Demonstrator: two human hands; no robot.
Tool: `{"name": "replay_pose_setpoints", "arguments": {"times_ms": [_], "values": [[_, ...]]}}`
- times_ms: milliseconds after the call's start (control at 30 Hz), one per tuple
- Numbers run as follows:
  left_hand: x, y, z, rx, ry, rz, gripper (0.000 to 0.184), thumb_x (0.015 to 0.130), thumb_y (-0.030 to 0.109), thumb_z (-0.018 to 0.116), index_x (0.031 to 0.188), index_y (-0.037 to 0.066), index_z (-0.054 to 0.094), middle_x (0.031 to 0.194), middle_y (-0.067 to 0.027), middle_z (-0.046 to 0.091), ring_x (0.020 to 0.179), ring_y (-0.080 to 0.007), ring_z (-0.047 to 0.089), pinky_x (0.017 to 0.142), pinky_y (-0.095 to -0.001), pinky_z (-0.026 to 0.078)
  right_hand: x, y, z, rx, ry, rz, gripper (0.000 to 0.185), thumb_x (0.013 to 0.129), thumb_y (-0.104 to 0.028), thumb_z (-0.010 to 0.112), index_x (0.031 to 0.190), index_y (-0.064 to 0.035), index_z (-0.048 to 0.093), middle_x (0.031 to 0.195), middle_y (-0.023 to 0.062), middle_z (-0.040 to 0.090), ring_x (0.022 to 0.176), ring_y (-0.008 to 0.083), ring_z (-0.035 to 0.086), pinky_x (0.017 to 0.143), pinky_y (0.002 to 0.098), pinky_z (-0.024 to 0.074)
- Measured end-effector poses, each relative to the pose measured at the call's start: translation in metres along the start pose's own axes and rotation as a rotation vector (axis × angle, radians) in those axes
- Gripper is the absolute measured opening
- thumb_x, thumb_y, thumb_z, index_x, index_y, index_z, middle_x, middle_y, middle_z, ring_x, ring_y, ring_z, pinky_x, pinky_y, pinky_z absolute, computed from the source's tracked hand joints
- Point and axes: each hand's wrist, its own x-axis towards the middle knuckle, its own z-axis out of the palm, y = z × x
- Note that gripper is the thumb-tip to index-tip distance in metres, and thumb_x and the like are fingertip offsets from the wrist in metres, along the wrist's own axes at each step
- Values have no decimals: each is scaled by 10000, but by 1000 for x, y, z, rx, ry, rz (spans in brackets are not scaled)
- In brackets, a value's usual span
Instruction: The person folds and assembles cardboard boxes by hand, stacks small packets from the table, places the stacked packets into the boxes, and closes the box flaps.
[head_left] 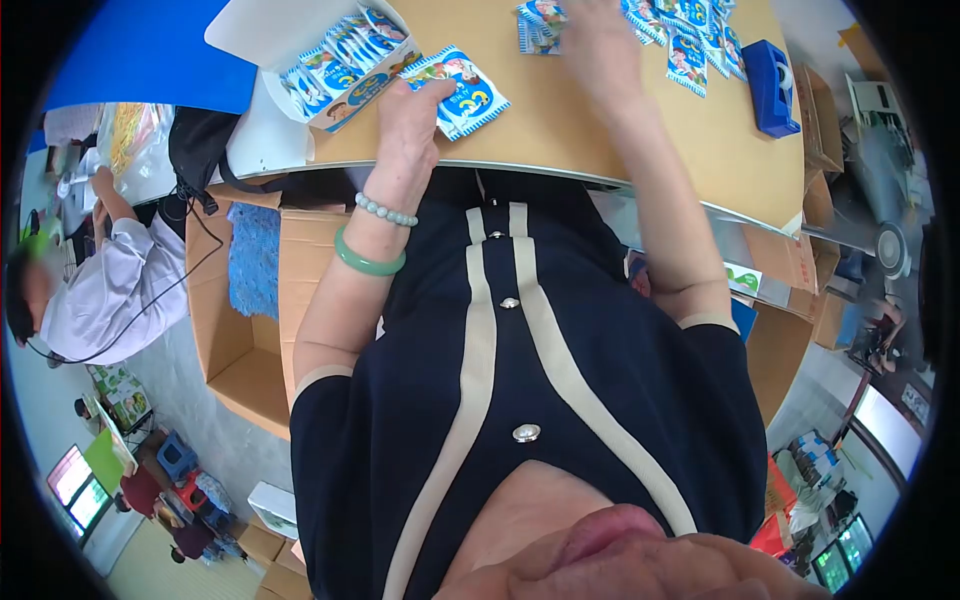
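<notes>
My left hand [408,120] is closed around blue-and-white printed sachets [468,98], at least one of them, with the thumb on top. Just left of it stands an open white carton [372,88] with its lid folded back. Inside, similar sachets [338,62] are packed upright in a row. My right hand [600,55] reaches to the far side of the table, over a loose sachet [538,38]. Motion smears its fingers, so I cannot make out whether they grip anything. Beside it, to the right, lies a scattered pile of sachets [688,58].
A blue tape dispenser [772,92] stands near the right edge of the tan table [560,130]. Blue material [150,50] lies at the upper left. An open cardboard box [245,350] sits below the table's left side. Another person [125,280] works at far left.
</notes>
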Motion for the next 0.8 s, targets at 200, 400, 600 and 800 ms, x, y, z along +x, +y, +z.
{"name": "replay_pose_setpoints", "arguments": {"times_ms": [200, 400, 600, 800], "values": [[0, 2, 3, -52, 0, -10, 262, 837, -80, 634, 1091, -90, 574, 1041, -165, 693, 857, -236, 721, 715, -340, 621, 22, 79, -2, 268, -255, 41, 255, 860, -96, 530, 1089, -42, 630, 1161, 185, 656, 991, 407, 623, 886, 456, 507], [2, -7, 4, -35, 5, 55, 234, 837, -60, 654, 1061, -65, 587, 1030, -146, 697, 843, -210, 716, 701, -334, 609, 3, -3, -29, 48, -467, 178, 268, 859, -147, 588, 1113, -66, 617, 1028, 154, 667, 967, 373, 640, 823, 445, 512], [4, -22, 17, -15, -27, 220, 217, 833, -18, 687, 1035, -33, 610, 957, -103, 703, 787, -155, 690, 660, -279, 563, -31, -97, -32, 134, -403, 182, 186, 873, -191, 641, 1013, -69, 626, 893, 92, 642, 917, 297, 648, 793, 440, 516], [6, -10, 9, 69, -77, 99, 223, 824, -5, 691, 1030, -38, 612, 924, -92, 698, 767, -149, 679, 655, -261, 546, -43, -97, -41, 410, -398, 226, 334, 892, -244, 660, 1160, -48, 622, 959, 141, 623, 989, 315, 618, 849, 439, 504]]}}
